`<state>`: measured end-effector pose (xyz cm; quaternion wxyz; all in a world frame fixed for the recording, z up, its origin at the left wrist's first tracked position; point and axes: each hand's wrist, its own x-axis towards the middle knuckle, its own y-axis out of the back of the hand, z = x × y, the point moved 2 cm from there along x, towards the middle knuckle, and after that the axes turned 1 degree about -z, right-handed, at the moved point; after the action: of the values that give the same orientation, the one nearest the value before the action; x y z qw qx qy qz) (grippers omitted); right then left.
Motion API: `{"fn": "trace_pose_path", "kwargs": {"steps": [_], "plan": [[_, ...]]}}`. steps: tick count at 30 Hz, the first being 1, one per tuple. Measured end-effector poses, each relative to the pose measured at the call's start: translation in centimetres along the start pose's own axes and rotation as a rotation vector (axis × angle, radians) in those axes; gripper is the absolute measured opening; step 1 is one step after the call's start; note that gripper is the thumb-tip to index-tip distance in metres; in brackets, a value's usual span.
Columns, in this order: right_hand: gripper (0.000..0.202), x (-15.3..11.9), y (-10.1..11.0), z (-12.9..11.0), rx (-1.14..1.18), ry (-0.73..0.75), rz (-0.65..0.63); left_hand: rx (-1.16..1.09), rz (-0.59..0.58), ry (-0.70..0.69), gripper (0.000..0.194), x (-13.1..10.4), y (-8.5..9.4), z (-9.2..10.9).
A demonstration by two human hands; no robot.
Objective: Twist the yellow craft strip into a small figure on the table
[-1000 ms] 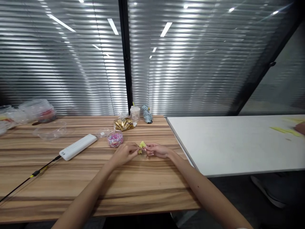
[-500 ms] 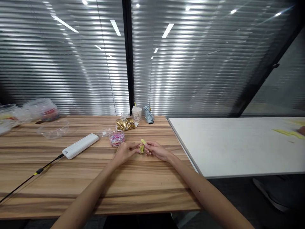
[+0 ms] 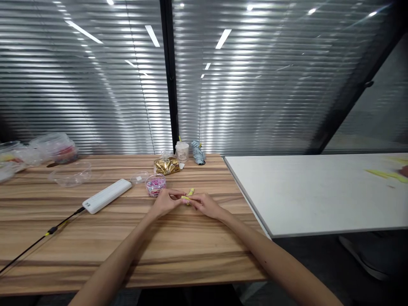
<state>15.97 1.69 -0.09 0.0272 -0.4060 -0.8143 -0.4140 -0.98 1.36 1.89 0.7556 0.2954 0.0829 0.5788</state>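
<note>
My left hand [image 3: 165, 203] and my right hand [image 3: 206, 205] meet above the wooden table, fingertips almost touching. Between them is a small bent yellow strip [image 3: 190, 192], fuzzy or soft-looking; its exact kind is too small to make out. Both hands pinch it, and the fingers cover part of it. One end sticks up past the right fingertips, while another part lies across the left ones. Just beyond my left hand stands a clear round tub [image 3: 156, 185] of small pink and purple pieces.
A clear lid [image 3: 140, 177] and a white power bank [image 3: 107, 196] with a black cable lie left. Behind are a gold packet [image 3: 167, 165], a white cup [image 3: 182, 151] and a crumpled blue-grey wrapper [image 3: 198, 153]. Yellow strips [image 3: 379, 173] lie by another person's hand [image 3: 404, 171] on the white table.
My fingers have shifted on the yellow strip, and a piece of it now lies across the left fingertips. My right hand has moved slightly left. The view has shifted a little.
</note>
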Motion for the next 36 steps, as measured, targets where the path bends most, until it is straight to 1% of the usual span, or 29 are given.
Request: {"fn": "trace_pose_path", "kwargs": {"steps": [3,7,13,18,22,25,27,32,36], "plan": [[0.025,-0.1,-0.1,0.3,-0.153,0.015,0.021,0.125,-0.016,-0.045,0.03,0.0,-0.2,-0.2],[0.026,-0.3,-0.3,0.6,-0.365,-0.005,0.048,0.209,0.013,-0.073,0.028,0.1,-0.2,-0.4],[0.027,-0.2,-0.7,-0.4,-0.498,0.023,0.046,0.264,0.04,-0.092,0.03,-0.2,-0.2,-0.1],[0.022,-0.1,-0.8,-0.5,-0.537,-0.018,0.12,0.197,0.056,-0.052,0.029,-0.1,-0.2,0.0],[0.021,-0.1,-0.6,-0.5,-0.472,-0.085,0.199,0.074,0.046,-0.059,0.028,0.0,-0.4,0.4],[0.021,0.0,-0.6,-0.6,-0.452,-0.119,0.219,0.033,0.03,-0.07,0.028,0.0,-0.5,0.7],[0.022,0.0,-0.6,-0.7,-0.465,-0.109,0.225,0.015,0.033,-0.065,0.026,0.0,-0.4,0.8],[0.023,0.1,-0.6,-0.3,-0.505,-0.009,0.227,-0.059,0.023,-0.018,0.027,-0.1,-0.5,0.9],[0.027,0.1,-0.3,-0.1,-0.529,-0.007,0.226,-0.101,0.022,-0.014,0.032,-0.1,-0.8,0.8]]}}
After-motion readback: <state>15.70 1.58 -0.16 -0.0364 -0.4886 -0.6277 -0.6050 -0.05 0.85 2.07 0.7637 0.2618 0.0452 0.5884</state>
